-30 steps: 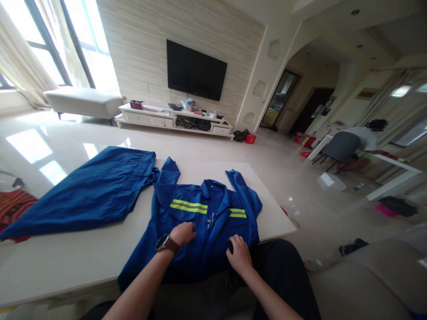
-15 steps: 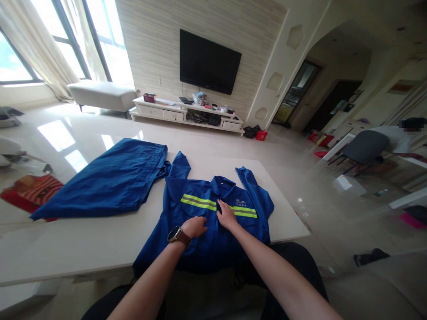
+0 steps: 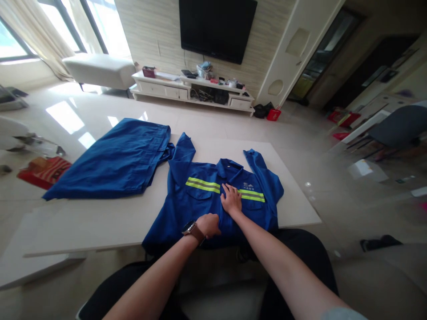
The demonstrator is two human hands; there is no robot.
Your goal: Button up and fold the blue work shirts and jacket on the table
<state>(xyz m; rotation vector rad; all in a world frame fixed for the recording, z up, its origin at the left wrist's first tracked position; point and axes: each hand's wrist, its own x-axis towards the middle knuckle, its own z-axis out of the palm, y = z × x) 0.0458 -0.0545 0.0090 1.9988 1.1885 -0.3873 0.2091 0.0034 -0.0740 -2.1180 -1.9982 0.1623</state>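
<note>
A blue work jacket lies front up on the white table, its collar away from me and a yellow-and-grey band across the chest. My right hand rests on its front beside the band, fingers spread. Lower down, near the hem, my left hand has its fingers curled at the cloth; a watch is on that wrist. What those fingers hold, if anything, is too small to make out. A second blue garment lies folded on the left part of the table.
Beyond the table stand a low white cabinet with small items and a white bench. A red bag is on the floor at left. A grey chair stands at right. My knees are under the table's near edge.
The view has tilted down. My left hand has moved right and nearer the hem, its fingers more curled. My right hand remains on the jacket's front beside the band.
</note>
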